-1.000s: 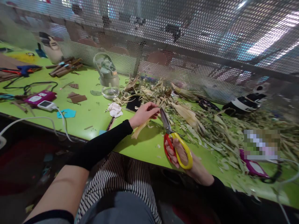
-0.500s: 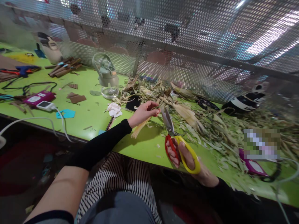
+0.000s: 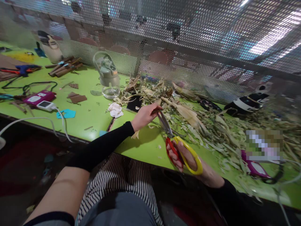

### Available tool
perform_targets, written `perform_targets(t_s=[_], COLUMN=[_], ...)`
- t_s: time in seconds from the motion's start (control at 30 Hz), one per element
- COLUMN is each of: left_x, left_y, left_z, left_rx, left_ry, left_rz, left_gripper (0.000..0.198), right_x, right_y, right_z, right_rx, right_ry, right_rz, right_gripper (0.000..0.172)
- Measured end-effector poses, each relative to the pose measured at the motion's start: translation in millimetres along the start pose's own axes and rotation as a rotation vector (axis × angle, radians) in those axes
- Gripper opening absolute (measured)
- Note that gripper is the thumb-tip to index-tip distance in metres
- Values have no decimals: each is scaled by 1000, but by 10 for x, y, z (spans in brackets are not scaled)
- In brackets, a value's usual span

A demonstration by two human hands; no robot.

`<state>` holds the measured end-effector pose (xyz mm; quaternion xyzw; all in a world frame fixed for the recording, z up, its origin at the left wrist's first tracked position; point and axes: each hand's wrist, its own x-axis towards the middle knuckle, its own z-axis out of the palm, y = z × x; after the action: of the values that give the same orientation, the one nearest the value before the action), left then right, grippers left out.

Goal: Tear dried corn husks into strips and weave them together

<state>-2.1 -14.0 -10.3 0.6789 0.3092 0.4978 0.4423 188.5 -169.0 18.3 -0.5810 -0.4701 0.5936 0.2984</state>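
Hemmed in ahead and to the right by dried husks on the green tabletop, with a bottle and crumpled tissue farther left. Gripping scissors in the curled right hand, aimed at the left hand; pinching a pale husk strip there, fingers nearly closed.

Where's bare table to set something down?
Front edge of the table, between left hand and scissors. Also between blue paper and tissue, bar small scraps. Crowded: husks across the right; purple box and cables at far left.
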Motion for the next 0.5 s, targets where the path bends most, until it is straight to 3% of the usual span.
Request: perform_targets(t_s=[0.5], left_x=[13], left_y=[-102], left_z=[5], left_rx=[28], left_ry=[-6], left_rz=[13], left_gripper=[26], right_x=[1], right_y=[-28], right_z=[18], right_rx=[25], right_ry=[11], right_rz=[-21], right_gripper=[73])
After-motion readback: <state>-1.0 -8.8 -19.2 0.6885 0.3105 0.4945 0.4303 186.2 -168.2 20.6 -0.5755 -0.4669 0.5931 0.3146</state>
